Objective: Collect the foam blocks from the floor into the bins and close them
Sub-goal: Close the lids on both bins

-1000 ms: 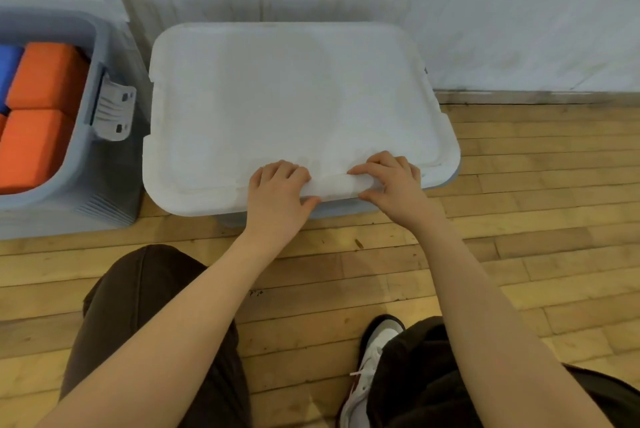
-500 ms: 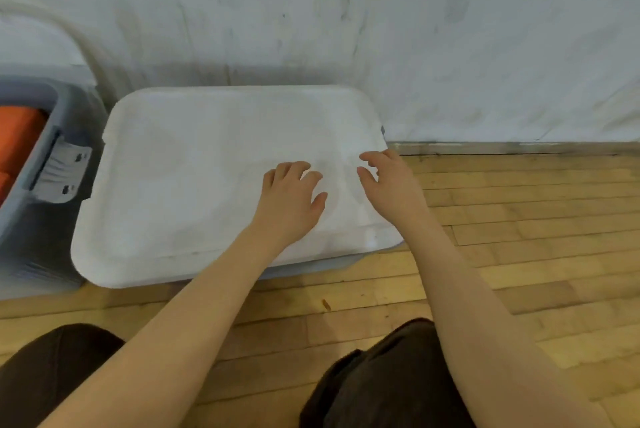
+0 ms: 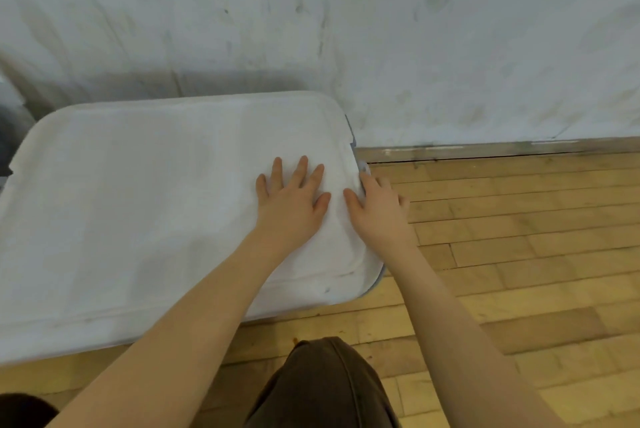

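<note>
White lid lies on the bin by the wall. Left hand presses flat, fingers spread; right hand curls over its right edge. Uneven pressure might leave one corner unlatched.

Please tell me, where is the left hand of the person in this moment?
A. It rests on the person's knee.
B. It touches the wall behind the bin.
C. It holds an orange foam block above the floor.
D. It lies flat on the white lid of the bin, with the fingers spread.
D: the left hand lies palm down, fingers straight and spread, on the white lid, close to the lid's right end.
</note>
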Demonstrator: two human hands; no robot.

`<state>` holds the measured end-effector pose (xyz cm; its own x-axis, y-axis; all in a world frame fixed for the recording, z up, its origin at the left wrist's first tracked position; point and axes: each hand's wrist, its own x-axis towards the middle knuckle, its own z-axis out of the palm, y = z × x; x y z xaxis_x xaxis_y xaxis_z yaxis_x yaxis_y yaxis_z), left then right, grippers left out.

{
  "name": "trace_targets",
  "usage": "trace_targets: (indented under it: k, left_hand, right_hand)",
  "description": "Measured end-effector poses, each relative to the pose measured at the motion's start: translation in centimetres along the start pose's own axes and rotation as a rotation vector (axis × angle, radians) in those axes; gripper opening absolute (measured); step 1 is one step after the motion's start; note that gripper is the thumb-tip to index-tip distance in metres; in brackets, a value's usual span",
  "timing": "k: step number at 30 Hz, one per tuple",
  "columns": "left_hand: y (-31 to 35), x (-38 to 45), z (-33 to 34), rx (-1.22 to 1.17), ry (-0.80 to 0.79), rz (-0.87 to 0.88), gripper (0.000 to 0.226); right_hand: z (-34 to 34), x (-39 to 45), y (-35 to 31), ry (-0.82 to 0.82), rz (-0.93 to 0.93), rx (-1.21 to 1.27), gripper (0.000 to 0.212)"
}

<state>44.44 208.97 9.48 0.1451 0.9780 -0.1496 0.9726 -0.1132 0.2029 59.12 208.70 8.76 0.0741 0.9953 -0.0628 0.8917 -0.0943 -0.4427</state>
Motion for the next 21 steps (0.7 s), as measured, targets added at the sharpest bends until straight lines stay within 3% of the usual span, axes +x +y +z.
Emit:
trace_targets:
  k: [6,12,18,21]
  left_hand:
    - [0.4,0.4,0.1,0.007,-0.025,0.033,0.057]
    - [0.3,0.8,1.0,0.015,-0.034,0.039,0.057]
    - [0.4,1.1,0.9,0.037,-0.048,0.029,0.058]
    - [0.6,0.9,1.0,0.034,-0.032,0.026,0.058]
  right_hand:
    - [0.1,-0.1,0.6,0.063,-0.015,0.031,0.03]
    - [0.5,-0.1,1.1,0.078,0.07,0.017,0.047]
    - [0.5,1.0,1.7,-0.178,0.253,0.173,0.073]
    - [0.4,0.6,1.5,-0.045,0.216,0.12,0.07]
